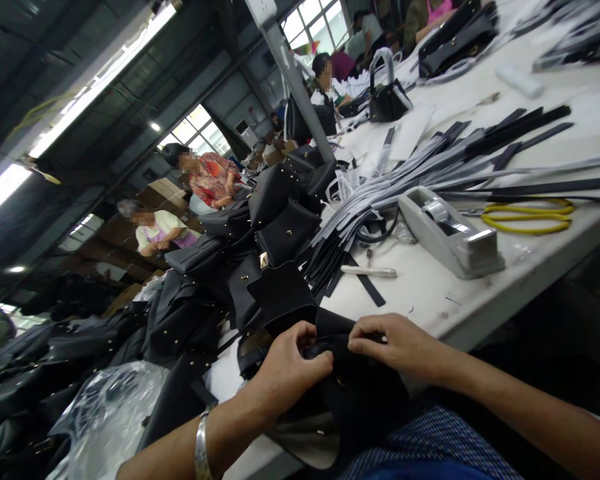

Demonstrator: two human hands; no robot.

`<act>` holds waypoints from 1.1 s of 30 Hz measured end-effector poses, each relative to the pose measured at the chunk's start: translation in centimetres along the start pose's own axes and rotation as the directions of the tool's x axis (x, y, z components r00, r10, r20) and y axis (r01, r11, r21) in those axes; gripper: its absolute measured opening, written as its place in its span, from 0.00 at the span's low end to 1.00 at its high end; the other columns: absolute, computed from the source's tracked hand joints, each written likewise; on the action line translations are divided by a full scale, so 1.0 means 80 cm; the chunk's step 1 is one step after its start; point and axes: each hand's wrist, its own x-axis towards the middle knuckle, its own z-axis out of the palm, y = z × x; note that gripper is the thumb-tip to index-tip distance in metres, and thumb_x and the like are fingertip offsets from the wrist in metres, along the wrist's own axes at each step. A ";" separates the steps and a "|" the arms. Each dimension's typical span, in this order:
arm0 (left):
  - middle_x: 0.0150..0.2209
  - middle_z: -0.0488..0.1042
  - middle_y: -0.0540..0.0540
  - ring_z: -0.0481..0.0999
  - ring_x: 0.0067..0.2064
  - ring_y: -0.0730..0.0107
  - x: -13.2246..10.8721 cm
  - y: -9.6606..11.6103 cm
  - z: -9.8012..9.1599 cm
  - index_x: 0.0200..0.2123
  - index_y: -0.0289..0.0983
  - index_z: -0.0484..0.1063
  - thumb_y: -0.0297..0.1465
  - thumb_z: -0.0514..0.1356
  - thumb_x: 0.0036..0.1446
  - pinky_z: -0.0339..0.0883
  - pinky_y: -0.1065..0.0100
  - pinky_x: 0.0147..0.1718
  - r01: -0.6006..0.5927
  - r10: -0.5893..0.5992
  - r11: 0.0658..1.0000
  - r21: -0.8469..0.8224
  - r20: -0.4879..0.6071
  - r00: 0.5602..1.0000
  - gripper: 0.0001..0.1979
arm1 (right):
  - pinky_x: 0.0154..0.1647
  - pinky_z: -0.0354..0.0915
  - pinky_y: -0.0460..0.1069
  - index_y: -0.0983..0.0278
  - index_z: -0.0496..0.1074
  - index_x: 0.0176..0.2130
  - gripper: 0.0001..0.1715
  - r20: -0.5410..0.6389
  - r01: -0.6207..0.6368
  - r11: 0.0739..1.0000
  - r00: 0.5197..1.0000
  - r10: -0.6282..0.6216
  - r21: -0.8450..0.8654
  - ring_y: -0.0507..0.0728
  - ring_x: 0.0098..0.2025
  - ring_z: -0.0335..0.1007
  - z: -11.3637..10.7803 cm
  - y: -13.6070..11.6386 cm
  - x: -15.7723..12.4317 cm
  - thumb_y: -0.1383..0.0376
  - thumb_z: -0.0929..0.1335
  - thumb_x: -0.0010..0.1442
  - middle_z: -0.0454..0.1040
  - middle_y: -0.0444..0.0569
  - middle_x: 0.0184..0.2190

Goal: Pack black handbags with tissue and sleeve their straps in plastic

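A black handbag (pixel 365 400) lies open at the table's near edge, against my lap, with its pale lining showing below. My left hand (pixel 290 363) grips the bag's upper edge between thumb and fingers, a metal bangle on that wrist. My right hand (pixel 393 343) pinches the same black edge a little to the right. The bag's flap (pixel 283 293) stands up beyond my hands. What lies right under my fingertips is hidden.
Black handbags (pixel 275 200) are heaped left and ahead, beside a clear plastic bag (pixel 113 420). On the white table (pixel 445 300) are a tape dispenser (pixel 450 230), yellow-handled scissors (pixel 527 217) and bundled black straps (pixel 380 200). Several people work farther back.
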 end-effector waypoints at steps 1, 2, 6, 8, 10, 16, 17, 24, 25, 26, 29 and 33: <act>0.37 0.77 0.43 0.75 0.42 0.57 0.000 0.001 0.000 0.38 0.33 0.71 0.33 0.63 0.47 0.66 0.63 0.42 0.003 -0.003 1.000 0.009 -0.003 1.000 0.14 | 0.37 0.65 0.47 0.61 0.78 0.36 0.16 -0.029 0.013 0.994 0.999 -0.017 -0.108 0.55 0.35 0.74 -0.014 0.006 0.009 0.57 0.65 0.68 0.79 0.44 0.31; 0.37 0.77 0.43 0.75 0.42 0.57 0.000 0.002 0.000 0.38 0.34 0.71 0.33 0.63 0.46 0.66 0.64 0.42 0.007 -0.007 1.000 0.019 -0.008 1.000 0.14 | 0.39 0.65 0.47 0.62 0.78 0.38 0.17 -0.092 0.005 0.970 0.995 -0.028 -0.241 0.55 0.37 0.74 -0.027 0.013 0.020 0.58 0.63 0.69 0.79 0.45 0.34; 0.37 0.77 0.44 0.75 0.41 0.59 -0.001 0.002 -0.001 0.38 0.34 0.71 0.32 0.62 0.47 0.65 0.65 0.40 0.008 -0.007 1.000 0.029 -0.019 1.000 0.13 | 0.51 0.64 0.54 0.66 0.74 0.50 0.15 -0.269 -0.159 0.769 0.963 -0.017 -0.619 0.63 0.50 0.70 -0.060 0.046 0.067 0.63 0.63 0.69 0.76 0.57 0.47; 0.37 0.77 0.45 0.75 0.41 0.60 -0.001 0.000 -0.001 0.37 0.34 0.72 0.32 0.62 0.47 0.65 0.65 0.40 -0.006 0.006 1.000 0.025 -0.020 1.000 0.12 | 0.51 0.64 0.57 0.67 0.74 0.49 0.14 -0.247 -0.200 0.711 0.968 0.038 -0.674 0.67 0.53 0.68 -0.061 0.061 0.088 0.63 0.67 0.65 0.75 0.61 0.48; 0.36 0.77 0.46 0.75 0.40 0.61 0.000 -0.001 -0.001 0.37 0.35 0.72 0.31 0.63 0.47 0.65 0.66 0.39 -0.015 0.015 1.000 0.022 -0.028 1.000 0.12 | 0.50 0.65 0.59 0.67 0.75 0.46 0.13 -0.241 -0.243 0.665 0.966 0.097 -0.706 0.67 0.53 0.68 -0.057 0.071 0.104 0.63 0.69 0.64 0.74 0.62 0.49; 0.35 0.75 0.47 0.74 0.39 0.63 0.000 -0.001 -0.002 0.37 0.35 0.73 0.31 0.63 0.48 0.64 0.68 0.36 -0.007 0.007 1.000 0.007 -0.029 1.000 0.12 | 0.47 0.67 0.57 0.68 0.75 0.38 0.11 -0.272 -0.311 0.754 0.945 0.182 -0.579 0.65 0.46 0.74 -0.074 0.068 0.113 0.62 0.67 0.65 0.77 0.60 0.39; 0.35 0.75 0.47 0.74 0.39 0.63 0.000 -0.002 -0.002 0.38 0.35 0.73 0.31 0.63 0.48 0.64 0.69 0.36 -0.007 0.007 1.000 -0.003 -0.026 1.000 0.12 | 0.45 0.67 0.56 0.68 0.75 0.39 0.12 -0.279 -0.304 0.791 0.944 0.176 -0.531 0.65 0.45 0.75 -0.079 0.061 0.106 0.62 0.66 0.66 0.78 0.60 0.39; 0.34 0.75 0.47 0.73 0.37 0.63 0.001 -0.002 -0.001 0.37 0.35 0.72 0.32 0.64 0.47 0.63 0.68 0.36 -0.018 0.019 0.999 0.033 -0.030 0.999 0.12 | 0.17 0.54 0.44 0.60 0.64 0.50 0.26 -0.256 -0.080 0.849 0.935 0.246 0.523 0.50 0.19 0.58 -0.051 -0.018 -0.011 0.47 0.68 0.62 0.61 0.37 0.21; 0.35 0.75 0.47 0.73 0.38 0.63 0.001 -0.001 0.000 0.37 0.35 0.72 0.32 0.64 0.47 0.64 0.68 0.37 -0.019 0.020 0.999 0.033 -0.033 0.999 0.12 | 0.14 0.47 0.44 0.60 0.66 0.47 0.26 -0.185 -0.119 0.792 0.942 0.281 0.599 0.48 0.16 0.50 -0.040 -0.028 -0.027 0.45 0.69 0.60 0.57 0.35 0.20; 0.35 0.75 0.47 0.73 0.38 0.62 0.001 0.000 0.000 0.37 0.35 0.72 0.32 0.64 0.47 0.64 0.67 0.37 -0.021 0.022 0.999 0.031 -0.035 0.999 0.13 | 0.13 0.42 0.44 0.60 0.68 0.44 0.26 -0.129 -0.163 0.771 0.944 0.303 0.615 0.47 0.15 0.45 -0.030 -0.037 -0.039 0.44 0.70 0.59 0.55 0.35 0.18; 0.35 0.76 0.46 0.74 0.38 0.62 -0.001 0.000 0.002 0.38 0.35 0.72 0.32 0.64 0.47 0.65 0.67 0.37 -0.029 0.029 0.999 0.014 -0.039 0.999 0.13 | 0.14 0.42 0.45 0.62 0.72 0.38 0.27 -0.074 -0.234 0.820 0.946 0.317 0.522 0.47 0.15 0.44 -0.003 -0.054 -0.061 0.41 0.68 0.59 0.53 0.36 0.17; 0.34 0.75 0.48 0.73 0.37 0.63 -0.003 -0.002 0.002 0.36 0.36 0.72 0.31 0.64 0.46 0.64 0.69 0.34 -0.043 0.044 0.999 0.028 -0.045 0.998 0.11 | 0.17 0.49 0.47 0.61 0.75 0.33 0.28 -0.127 -0.217 0.923 0.955 0.268 0.318 0.51 0.19 0.51 0.015 -0.063 -0.064 0.40 0.66 0.61 0.56 0.40 0.18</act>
